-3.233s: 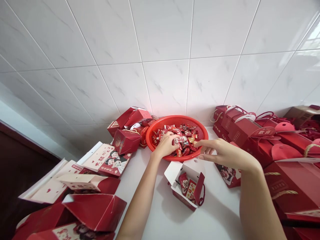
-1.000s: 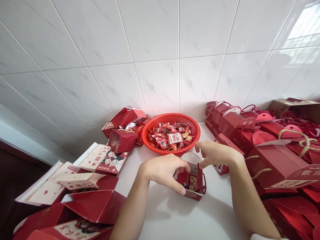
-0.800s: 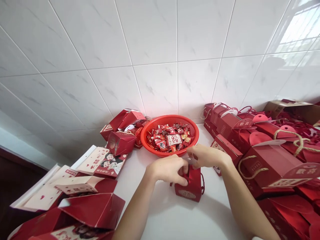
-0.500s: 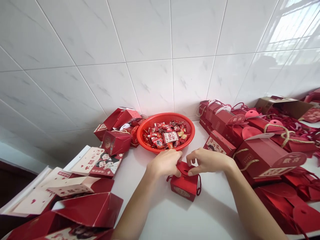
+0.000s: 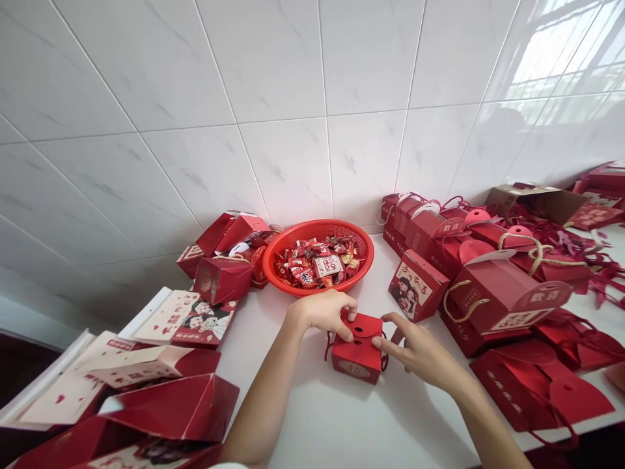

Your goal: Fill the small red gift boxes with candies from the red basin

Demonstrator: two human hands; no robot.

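A small red gift box [image 5: 356, 365] stands on the white table in front of me, its top flaps folded down with dark holes showing. Dark red cords hang at its two sides. My left hand [image 5: 325, 312] grips the upper left of the box, thumb on the top and fingers bent behind. At the right edge is my right hand [image 5: 415, 348], its thumb on the top corner and its index finger at the back corner, close to the right cord. Just behind the box sits a red plastic basket [image 5: 271, 277] of wrapped sweets [image 5: 312, 264].
Open red and cream boxes [image 5: 170, 407] cover the left side. Several red boxes with rope handles [image 5: 508, 293] are stacked at right, a couple-printed box [image 5: 415, 286] before them. A brown carton [image 5: 547, 202] stands farther right. The tiled wall [image 5: 293, 163] rises behind.
The right hand has moved from the top of the box to its right edge, uncovering the folded flaps. The left hand keeps its grip. The view has shifted slightly right.
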